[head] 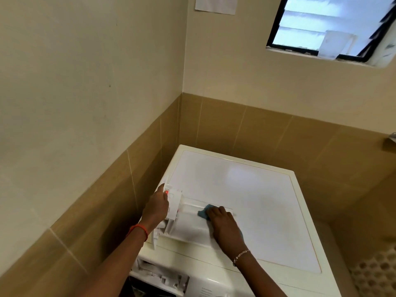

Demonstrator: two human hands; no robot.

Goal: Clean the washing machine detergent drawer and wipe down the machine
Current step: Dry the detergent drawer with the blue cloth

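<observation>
The white detergent drawer (188, 224) lies pulled out on top of the white washing machine (246, 189), near its front left corner. My left hand (156, 207) grips the drawer's left end, thumb by a small red part. My right hand (227, 228) presses a blue cloth (203, 212) onto the drawer's flat side; most of the cloth is hidden under the palm. Below, at the machine's front, the empty drawer slot (160, 275) stands open.
The machine sits in a corner between beige walls with brown tiles (107, 189). A black-framed window (332, 28) is up right, and a paper sheet (215, 5) hangs on the wall. A patterned white basket (377, 273) stands at lower right.
</observation>
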